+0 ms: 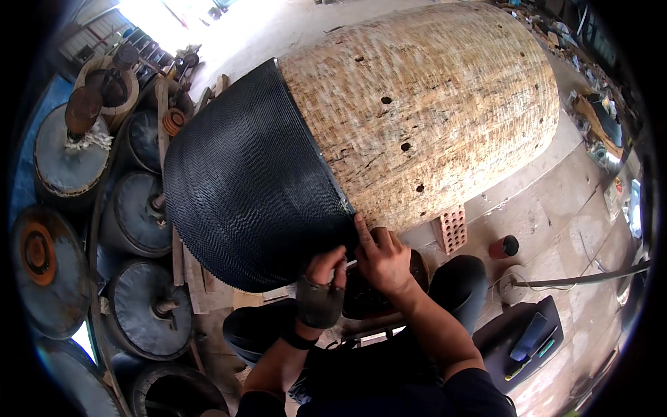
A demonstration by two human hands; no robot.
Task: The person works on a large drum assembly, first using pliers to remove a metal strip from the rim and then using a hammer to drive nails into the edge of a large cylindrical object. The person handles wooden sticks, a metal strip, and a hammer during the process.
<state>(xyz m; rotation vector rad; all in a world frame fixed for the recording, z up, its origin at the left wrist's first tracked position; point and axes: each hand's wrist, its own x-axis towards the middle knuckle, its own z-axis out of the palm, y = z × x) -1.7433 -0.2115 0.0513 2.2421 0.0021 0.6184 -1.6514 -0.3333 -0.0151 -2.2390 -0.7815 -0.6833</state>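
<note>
A very large barrel-shaped wooden form (445, 104) lies on its side in front of me, its tan surface pitted with small holes. A black woven covering (250, 187) wraps its left part. My left hand (323, 278), in a dark fingerless wrap, pinches the lower edge of the black weave. My right hand (381, 256) rests beside it, the forefinger pressed along the seam where black weave meets bare wood. My knees show below the hands.
Several dark round drums with rusty hubs (142, 212) stand stacked at the left. A perforated red brick (451, 228) props the form at the right, with a small red and black cylinder (503, 247) near it. A dark mat with tools (528, 340) lies at the lower right.
</note>
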